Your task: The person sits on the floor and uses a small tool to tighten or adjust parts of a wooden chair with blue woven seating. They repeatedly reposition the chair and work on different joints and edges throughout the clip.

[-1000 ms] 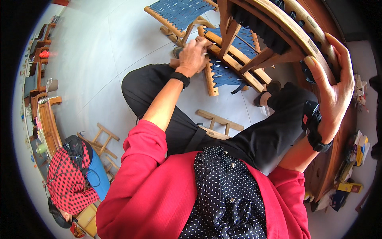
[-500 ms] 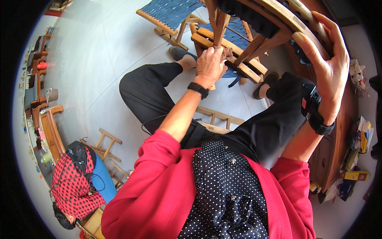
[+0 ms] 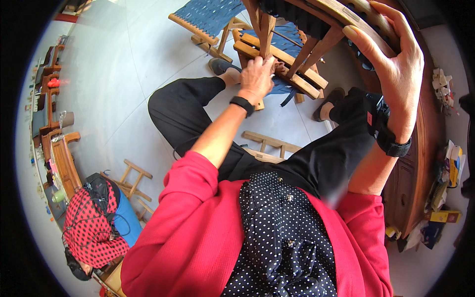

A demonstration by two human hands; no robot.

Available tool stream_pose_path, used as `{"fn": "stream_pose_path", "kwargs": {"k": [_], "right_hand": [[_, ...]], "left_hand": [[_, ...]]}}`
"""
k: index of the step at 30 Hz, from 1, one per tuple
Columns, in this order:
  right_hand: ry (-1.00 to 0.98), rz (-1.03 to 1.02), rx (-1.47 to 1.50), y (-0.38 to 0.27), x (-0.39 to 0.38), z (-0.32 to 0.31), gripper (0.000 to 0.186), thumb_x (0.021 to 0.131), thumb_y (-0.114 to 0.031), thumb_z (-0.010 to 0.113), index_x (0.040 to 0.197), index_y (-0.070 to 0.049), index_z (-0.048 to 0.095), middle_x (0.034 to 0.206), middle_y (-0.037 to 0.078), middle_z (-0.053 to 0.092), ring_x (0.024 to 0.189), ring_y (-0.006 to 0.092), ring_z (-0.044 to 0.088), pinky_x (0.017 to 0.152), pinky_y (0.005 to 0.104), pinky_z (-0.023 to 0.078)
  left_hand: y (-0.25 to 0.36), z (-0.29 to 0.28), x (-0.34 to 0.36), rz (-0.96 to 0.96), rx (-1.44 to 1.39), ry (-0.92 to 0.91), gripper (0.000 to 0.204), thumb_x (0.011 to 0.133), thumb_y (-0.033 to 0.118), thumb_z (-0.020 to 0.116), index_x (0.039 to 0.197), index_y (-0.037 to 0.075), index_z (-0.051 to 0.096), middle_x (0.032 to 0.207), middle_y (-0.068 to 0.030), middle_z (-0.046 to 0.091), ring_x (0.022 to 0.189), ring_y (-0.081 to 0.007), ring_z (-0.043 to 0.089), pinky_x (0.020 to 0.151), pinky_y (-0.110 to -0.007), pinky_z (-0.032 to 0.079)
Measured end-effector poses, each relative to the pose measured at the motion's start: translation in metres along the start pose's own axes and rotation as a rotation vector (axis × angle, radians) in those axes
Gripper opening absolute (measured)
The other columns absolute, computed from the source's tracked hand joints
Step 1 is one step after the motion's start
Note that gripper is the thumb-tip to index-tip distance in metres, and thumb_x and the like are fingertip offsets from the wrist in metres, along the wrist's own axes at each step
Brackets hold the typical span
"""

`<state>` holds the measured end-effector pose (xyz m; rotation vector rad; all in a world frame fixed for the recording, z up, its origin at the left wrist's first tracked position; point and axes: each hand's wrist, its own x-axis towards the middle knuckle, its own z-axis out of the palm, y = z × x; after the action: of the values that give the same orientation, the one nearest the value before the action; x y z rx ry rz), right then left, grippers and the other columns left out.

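A wooden folding stool (image 3: 324, 10) with a dark woven seat is tilted up at the upper right. My right hand (image 3: 396, 62) grips its top rail, thumb on one side and fingers over the other. My left hand (image 3: 257, 78) is closed low by a stool leg, on what looks like a brown cloth (image 3: 278, 69), mostly hidden by the fingers. The leg ends meet slatted wooden bars (image 3: 297, 81) there. Behind them lies a second stool with blue woven webbing (image 3: 287, 42). Another blue-webbed stool (image 3: 208, 17) stands farther left.
A wooden stool frame (image 3: 269, 143) lies between my legs. Brown wooden furniture (image 3: 410, 198) stands close on my right, with packages beside it. At the left, a person in a red-and-black checked top (image 3: 91, 222) is near small wooden frames (image 3: 131, 178) and a carved wooden seat (image 3: 67, 158).
The tilted stool and my right hand have shifted slightly left and up. My left hand has moved slightly left, still closed at the foot of the leg.
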<state>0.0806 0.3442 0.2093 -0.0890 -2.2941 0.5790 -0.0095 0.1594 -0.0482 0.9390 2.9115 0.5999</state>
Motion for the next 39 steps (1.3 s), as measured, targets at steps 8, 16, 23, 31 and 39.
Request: {"fn": "stream_pose_path", "kwargs": {"k": [8,16,23,31,39], "right_hand": [[-0.087,0.076,0.057,-0.003,0.002,0.001,0.063,0.074,-0.044,0.084,0.122,-0.010,0.064,0.105,0.011,0.068,0.096,0.0210,0.066,0.087,0.0351,0.054],[-0.191,0.146,0.067,0.005,0.001,-0.003,0.067,0.077,-0.053,0.083,0.130,-0.015,0.065,0.114,0.011,0.071,0.103,0.0231,0.070,0.090,0.0359,0.058],[0.017,0.011,0.024,-0.003,-0.008,0.006,0.057,0.064,-0.027,0.088,0.107,0.000,0.062,0.086,0.008,0.061,0.081,0.0162,0.058,0.076,0.0303,0.048],[-0.051,0.053,0.046,-0.005,0.002,0.005,0.060,0.068,-0.036,0.086,0.114,-0.005,0.063,0.094,0.008,0.063,0.088,0.0176,0.061,0.081,0.0317,0.051],[-0.159,0.095,0.024,0.016,0.000,0.004,0.071,0.076,-0.058,0.082,0.130,-0.016,0.065,0.115,0.011,0.071,0.104,0.0251,0.071,0.094,0.0387,0.057]], "left_hand": [[-0.009,0.005,-0.004,0.029,-0.018,-0.054,0.051,0.084,0.012,0.070,0.132,0.022,0.061,0.106,-0.0147,0.056,0.104,-0.0343,0.060,0.081,-0.048,0.054],[0.001,0.013,-0.003,-0.084,-0.346,-0.170,0.052,0.091,0.018,0.065,0.142,0.023,0.057,0.103,-0.0176,0.062,0.095,-0.0351,0.065,0.083,-0.047,0.054],[-0.013,0.011,0.000,-0.117,-0.038,0.019,0.050,0.090,0.011,0.065,0.136,0.027,0.056,0.103,-0.0150,0.059,0.100,-0.0347,0.063,0.080,-0.047,0.055],[-0.011,0.015,0.002,-0.032,-0.073,-0.067,0.050,0.089,0.014,0.070,0.136,0.027,0.058,0.102,-0.0156,0.058,0.096,-0.0351,0.064,0.079,-0.044,0.054],[-0.002,0.018,-0.011,-0.050,-0.337,-0.225,0.058,0.087,0.017,0.073,0.142,0.021,0.055,0.102,-0.0166,0.060,0.097,-0.0371,0.064,0.084,-0.045,0.054]]}}
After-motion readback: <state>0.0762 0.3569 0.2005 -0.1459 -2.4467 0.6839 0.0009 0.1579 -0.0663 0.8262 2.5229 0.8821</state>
